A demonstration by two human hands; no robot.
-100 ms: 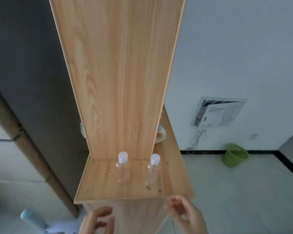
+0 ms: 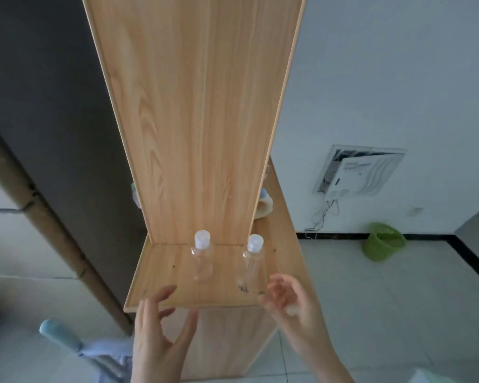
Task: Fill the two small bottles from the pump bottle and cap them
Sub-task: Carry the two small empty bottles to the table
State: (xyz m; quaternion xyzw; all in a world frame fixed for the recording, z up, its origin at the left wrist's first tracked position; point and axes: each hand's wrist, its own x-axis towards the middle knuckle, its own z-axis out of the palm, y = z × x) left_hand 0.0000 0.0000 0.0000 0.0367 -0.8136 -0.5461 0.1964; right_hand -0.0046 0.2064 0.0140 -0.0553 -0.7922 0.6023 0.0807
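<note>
Two small clear bottles with white caps stand upright on a wooden shelf [image 2: 161,288]. The left bottle [image 2: 202,257] is near the shelf's middle and the right bottle [image 2: 251,261] stands close to the right side. My left hand [image 2: 161,335] is raised at the shelf's front edge, fingers spread and holding nothing. My right hand [image 2: 291,302] hovers at the front right corner just below the right bottle, fingers loosely curled and empty. No pump bottle is in view.
A tall wooden back panel [image 2: 194,106] rises behind the bottles. A cream object [image 2: 264,207] sits on a side ledge behind the panel. A green bin [image 2: 382,241] stands on the tiled floor by the white wall. A pale blue handle [image 2: 58,333] shows lower left.
Both hands have risen from the bottom edge toward the shelf front. The bottles have not moved.
</note>
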